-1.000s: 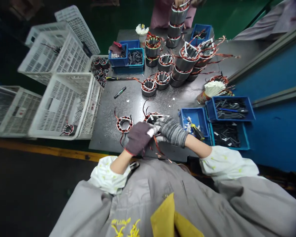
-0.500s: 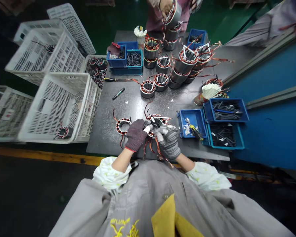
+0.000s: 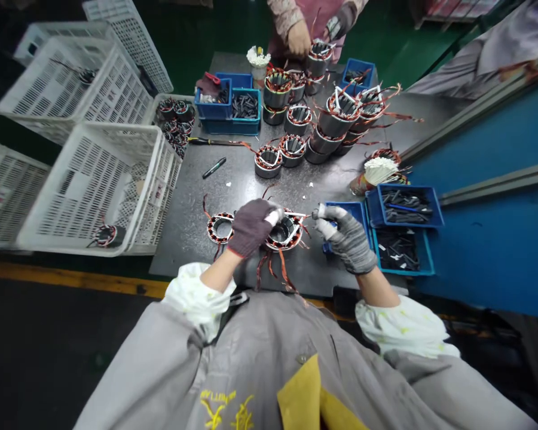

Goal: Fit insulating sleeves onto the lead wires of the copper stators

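A wound motor stator point(image 3: 287, 234) with red and copper wires lies at the near edge of the dark worktable point(image 3: 242, 185). My left hand point(image 3: 250, 227), in a dark glove, is closed on the stator's left rim. My right hand point(image 3: 346, 237), in a grey glove, is pinched on a thin white sleeve or wire stretched out from the stator's right side. A second stator point(image 3: 218, 227) lies just left of my left hand.
Blue bins point(image 3: 403, 206) of black parts sit to the right, more blue bins point(image 3: 231, 104) at the back. Stacked stators point(image 3: 336, 119) fill the table's far half. White crates point(image 3: 98, 185) stand left. A person's hands point(image 3: 298, 39) work on stators at the far end. A black marker point(image 3: 214, 168) lies mid-table.
My right hand has moved off the stator to the right, drawing a white strand out from it. My left hand stays on the stator. The far person has set a stator down.
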Motion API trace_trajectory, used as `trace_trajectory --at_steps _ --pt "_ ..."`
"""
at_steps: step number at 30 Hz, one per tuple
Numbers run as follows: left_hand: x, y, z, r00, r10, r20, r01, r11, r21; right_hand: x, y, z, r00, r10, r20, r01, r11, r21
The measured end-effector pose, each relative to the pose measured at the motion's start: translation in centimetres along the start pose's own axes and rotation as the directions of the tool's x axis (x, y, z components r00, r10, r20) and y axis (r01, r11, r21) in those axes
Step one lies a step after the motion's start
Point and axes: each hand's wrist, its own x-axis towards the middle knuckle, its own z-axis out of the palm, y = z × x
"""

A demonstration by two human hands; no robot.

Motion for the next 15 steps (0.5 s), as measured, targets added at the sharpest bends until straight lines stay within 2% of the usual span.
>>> trace_trajectory --at_steps 2,3,5,7,9,12,15 --pt "-1.0 -1.2 0.1 0.977 -0.138 -0.163 0.094 0.963 -0.254 2.6 -1.3 0.1 0.984 -0.091 0.153 0.126 0.964 -0.235" --pt "-1.5 -1.7 0.3 0.959 -0.208 -0.195 0.138 0.937 -0.321 3.9 -2.2 0.7 0.959 -0.112 0.259 0.201 0.915 -0.349" --pt "-2.5 -2.3 1.1 0.944 -0.292 -0.152 0.225 0.91 -0.347 6.4 -4.2 2.6 0.882 -0.098 0.46 0.349 0.793 -0.5" --pt "-3.1 -2.7 2.1 0.938 -0.339 -0.071 0.301 0.899 -0.318 8.2 -5.7 4.4 0.791 -0.098 0.604 0.489 0.695 -0.527" --pt "-3.4 -2.9 3.0 0.93 -0.365 -0.036 0.339 0.894 -0.293 9.1 -6.4 5.6 0.727 -0.133 0.673 0.586 0.63 -0.51" --pt "-3.4 -2.9 3.6 0.929 -0.367 -0.053 0.339 0.899 -0.277 9.1 -5.9 5.8 0.683 -0.199 0.702 0.66 0.58 -0.478" --pt "-3.4 -2.7 3.6 0.93 -0.359 -0.077 0.328 0.907 -0.263 8.4 -4.8 5.7 0.648 -0.261 0.716 0.678 0.627 -0.385"
